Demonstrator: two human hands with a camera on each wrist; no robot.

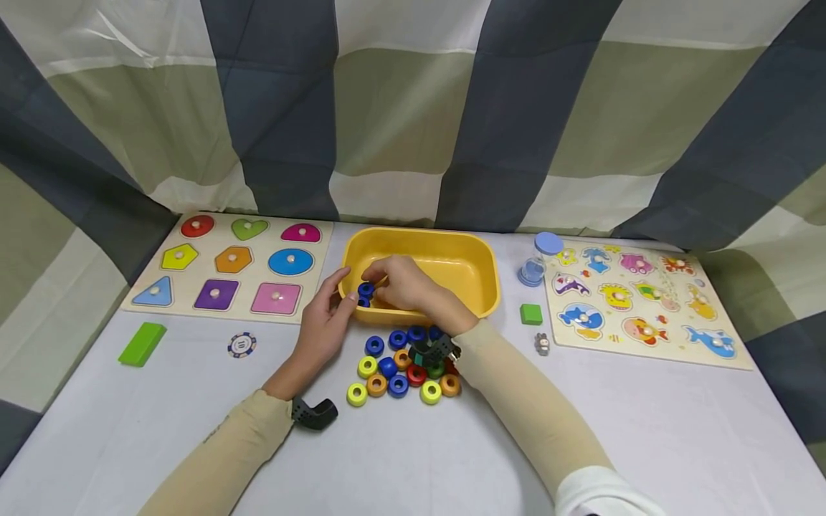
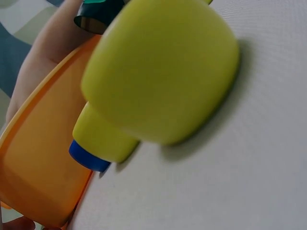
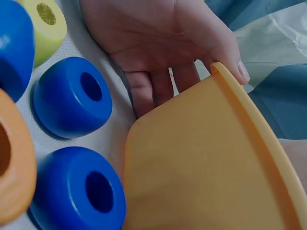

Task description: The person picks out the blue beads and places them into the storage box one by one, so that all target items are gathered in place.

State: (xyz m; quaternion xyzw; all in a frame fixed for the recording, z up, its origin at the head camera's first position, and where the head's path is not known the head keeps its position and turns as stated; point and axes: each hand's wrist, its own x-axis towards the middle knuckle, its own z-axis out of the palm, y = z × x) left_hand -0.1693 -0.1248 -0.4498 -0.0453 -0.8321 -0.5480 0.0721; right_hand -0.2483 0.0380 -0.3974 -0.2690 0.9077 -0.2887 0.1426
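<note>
Two blue beads (image 1: 366,289) are lying in the near left corner of the tub (image 1: 452,265), beside the curled fingers of the right hand (image 1: 406,283); I am unable to tell whether those fingers are gripping one, the contact being hidden. Were they pinching a rounded side, I am judging that a smooth bead could be slipping free and rolling across the tub's floor. The left hand (image 1: 325,322) is pinching the same corner, its thumb over the rim and its fingers along the outer wall; with that thumb sitting so near the beads, I am seeing a risk of the hands colliding, or of a downward press tipping the tub. Just in front, loose beads (image 1: 398,386) are crowding the cloth, and the right wristband (image 1: 432,351) is hanging over them; a low wrist could be scattering them. The left wristband (image 1: 314,414) is standing near a yellow bead (image 1: 357,394), posing the same hazard. Farther right, the jar (image 1: 532,271) is standing close enough that a shoved tub could be knocking it.
</note>
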